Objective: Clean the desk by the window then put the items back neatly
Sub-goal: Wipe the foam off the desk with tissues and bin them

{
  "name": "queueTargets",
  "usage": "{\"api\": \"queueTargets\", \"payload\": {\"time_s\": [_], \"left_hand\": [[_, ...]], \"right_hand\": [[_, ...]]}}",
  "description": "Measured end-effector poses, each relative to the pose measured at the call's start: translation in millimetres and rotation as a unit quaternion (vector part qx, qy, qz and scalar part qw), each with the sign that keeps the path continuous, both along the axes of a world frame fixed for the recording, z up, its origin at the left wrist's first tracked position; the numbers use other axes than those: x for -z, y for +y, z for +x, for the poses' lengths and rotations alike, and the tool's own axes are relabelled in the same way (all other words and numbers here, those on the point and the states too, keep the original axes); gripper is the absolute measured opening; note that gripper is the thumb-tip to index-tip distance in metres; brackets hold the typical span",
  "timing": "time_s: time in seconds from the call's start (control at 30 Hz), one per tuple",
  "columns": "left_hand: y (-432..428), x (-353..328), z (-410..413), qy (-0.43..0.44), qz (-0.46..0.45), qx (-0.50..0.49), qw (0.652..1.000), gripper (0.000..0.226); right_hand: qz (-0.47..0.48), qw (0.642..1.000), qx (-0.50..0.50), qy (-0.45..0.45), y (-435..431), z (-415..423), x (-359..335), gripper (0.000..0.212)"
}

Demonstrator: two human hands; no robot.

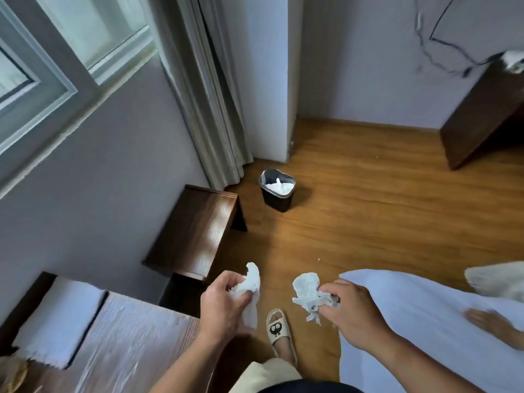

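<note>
The left hand (224, 303) grips one crumpled tissue (251, 290), the right hand (351, 313) pinches another (307, 293). The desk (136, 344) at lower left looks streaked, probably wiped; the bin (277, 191) stands well ahead, so discarding the tissues and returning items seem left.

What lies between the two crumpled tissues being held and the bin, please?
In the head view, only wooden floor lies between the left tissue, the right tissue and the bin, save one small pale crumb.
</note>
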State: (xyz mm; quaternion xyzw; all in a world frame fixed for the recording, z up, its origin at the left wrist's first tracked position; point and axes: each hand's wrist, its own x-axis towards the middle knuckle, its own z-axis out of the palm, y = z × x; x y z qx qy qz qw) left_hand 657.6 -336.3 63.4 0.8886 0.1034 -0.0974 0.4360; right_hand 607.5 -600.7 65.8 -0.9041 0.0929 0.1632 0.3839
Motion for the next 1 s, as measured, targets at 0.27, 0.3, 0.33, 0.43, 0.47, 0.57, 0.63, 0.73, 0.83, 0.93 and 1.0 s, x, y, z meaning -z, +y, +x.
{"api": "queueTargets", "payload": {"time_s": [0.27, 0.3, 0.33, 0.43, 0.47, 0.57, 0.63, 0.73, 0.83, 0.93, 1.0], "left_hand": [[-23.2, 11.0, 136.3, 0.004, -0.023, 0.051, 0.998, 0.023], [-25.0, 11.1, 151.9, 0.003, -0.019, 0.057, 0.998, 0.023], [-26.7, 11.4, 166.3, 0.0, -0.017, 0.063, 0.998, 0.024], [-34.1, 12.4, 205.5, -0.005, -0.012, 0.073, 0.997, 0.026], [-37.8, 12.6, 218.1, -0.001, -0.009, 0.074, 0.997, 0.027], [-49.6, 14.6, 252.4, 0.006, -0.008, 0.072, 0.997, 0.027], [-58.1, 15.9, 274.7, 0.009, -0.009, 0.074, 0.997, 0.027], [-73.3, 15.9, 311.1, 0.017, 0.001, 0.075, 0.997, 0.029], [-91.4, 15.7, 349.7, 0.026, 0.019, 0.07, 0.997, 0.027], [-108.5, 14.1, 386.1, 0.038, 0.042, 0.061, 0.997, 0.026], [-118.9, 12.5, 408.4, 0.042, 0.06, 0.058, 0.996, 0.027]], "right_hand": [[-0.025, 0.998, 0.049, 0.021, -25.3, 109.1, -8.8, 0.014], [-0.022, 0.998, 0.057, 0.018, -26.5, 122.1, -11.2, 0.014], [-0.02, 0.998, 0.066, 0.014, -27.9, 134.2, -13.0, 0.014], [-0.017, 0.997, 0.078, 0.01, -33.1, 167.2, -16.2, 0.017], [-0.016, 0.997, 0.08, 0.011, -35.9, 178.4, -15.4, 0.016], [-0.013, 0.995, 0.094, 0.014, -48.0, 213.7, -10.1, 0.017], [-0.014, 0.995, 0.1, 0.009, -57.3, 238.1, -4.7, 0.019], [-0.002, 0.994, 0.104, 0.01, -73.4, 279.0, 3.2, 0.023], [0.001, 0.995, 0.098, 0.014, -92.9, 323.3, 12.6, 0.03], [0.006, 0.996, 0.089, 0.029, -113.7, 364.8, 19.1, 0.034], [0.007, 0.996, 0.081, 0.037, -127.5, 390.8, 21.9, 0.034]]}}
